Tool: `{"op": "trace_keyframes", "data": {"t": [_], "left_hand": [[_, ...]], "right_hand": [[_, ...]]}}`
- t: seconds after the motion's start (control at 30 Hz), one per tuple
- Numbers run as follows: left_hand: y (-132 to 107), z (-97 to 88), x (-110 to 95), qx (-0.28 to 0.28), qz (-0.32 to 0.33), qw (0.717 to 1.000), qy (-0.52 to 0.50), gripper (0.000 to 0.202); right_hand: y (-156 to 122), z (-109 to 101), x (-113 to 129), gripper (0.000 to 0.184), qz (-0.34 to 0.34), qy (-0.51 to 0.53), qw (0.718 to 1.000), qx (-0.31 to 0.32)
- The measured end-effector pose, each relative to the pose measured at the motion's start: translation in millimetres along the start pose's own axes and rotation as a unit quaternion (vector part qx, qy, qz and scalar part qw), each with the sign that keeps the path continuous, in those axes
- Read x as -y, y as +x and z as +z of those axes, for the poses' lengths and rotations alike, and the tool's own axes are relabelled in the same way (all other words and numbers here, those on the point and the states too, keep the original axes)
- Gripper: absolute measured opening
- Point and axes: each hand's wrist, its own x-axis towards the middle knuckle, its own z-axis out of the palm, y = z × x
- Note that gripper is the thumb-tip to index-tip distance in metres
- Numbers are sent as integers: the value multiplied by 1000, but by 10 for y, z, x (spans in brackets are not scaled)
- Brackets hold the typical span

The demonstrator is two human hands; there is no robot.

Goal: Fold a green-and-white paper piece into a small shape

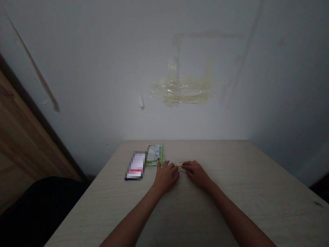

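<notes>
A small, flat, colourful packet [180, 166], whitish with orange and green print, lies on the table between my hands. My left hand [166, 177] has its thumb side against the packet's left end, fingers bent, with one or two fingers raised toward a green packet. My right hand [196, 172] pinches the right end, its fingers bent down over it. Much of the small packet is hidden under the fingers. Just beyond my left hand lies the larger green packet [155, 154], flat, with a white printed panel.
A phone [136, 165] with a blurred-out screen lies left of the green packet. The pale wooden table [233, 165] meets a white wall [101, 63] bearing old tape [182, 90]. At the left are a dark object [40, 205] and wooden boards [13, 125].
</notes>
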Motion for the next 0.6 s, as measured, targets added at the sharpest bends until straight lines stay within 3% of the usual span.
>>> {"op": "trace_keyframes", "data": {"t": [0.4,0.6], "left_hand": [[-46,33,5,-2,-16,999,-32,29],[-22,4,-6,-19,21,999,-17,32]], "right_hand": [[23,-2,-15,36,0,8,1000,7],[26,6,-35,37,1,14,1000,8]]}}
